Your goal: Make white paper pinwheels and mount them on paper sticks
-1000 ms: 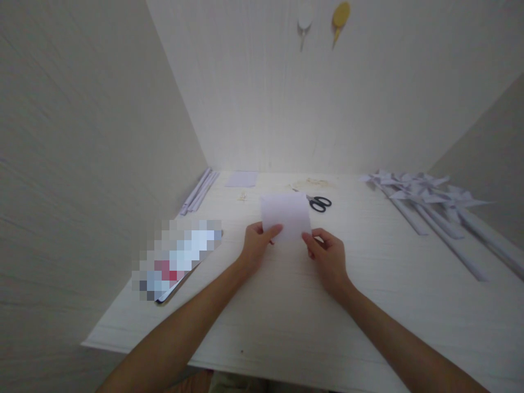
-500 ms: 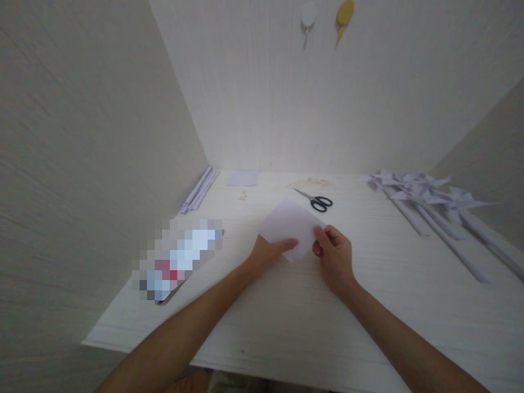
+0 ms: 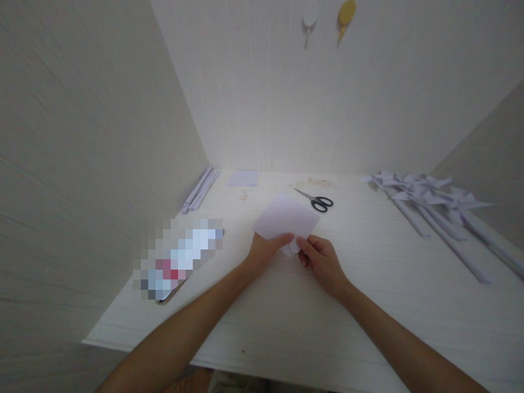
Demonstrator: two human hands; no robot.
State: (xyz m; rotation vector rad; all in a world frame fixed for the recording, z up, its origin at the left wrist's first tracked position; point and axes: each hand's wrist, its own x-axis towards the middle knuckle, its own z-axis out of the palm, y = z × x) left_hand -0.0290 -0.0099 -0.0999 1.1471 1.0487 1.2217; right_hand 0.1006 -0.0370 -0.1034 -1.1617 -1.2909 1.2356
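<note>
A pale square sheet of paper (image 3: 286, 215) is held up over the table, one corner toward me. My left hand (image 3: 264, 252) grips its lower left side, thumb on top and the other fingers hidden beneath. At the lower right edge, my right hand (image 3: 321, 259) pinches the paper between thumb and fingers. A small piece near the bottom corner looks cut or bent, between the two thumbs. Just beyond the sheet lie scissors (image 3: 319, 203) with black handles, blades pointing to the back left.
Paper pinwheels on rolled sticks (image 3: 426, 191) lie at the right. Paper rolls (image 3: 200, 191) and a flat paper square (image 3: 243, 178) sit at the back left. A blurred-out device (image 3: 184, 262) rests on the left. Small scraps (image 3: 244, 195) lie behind; walls enclose the table.
My right hand has slid left and down along the paper's edge, toward the bottom corner and my left thumb. The sheet has shifted slightly left.
</note>
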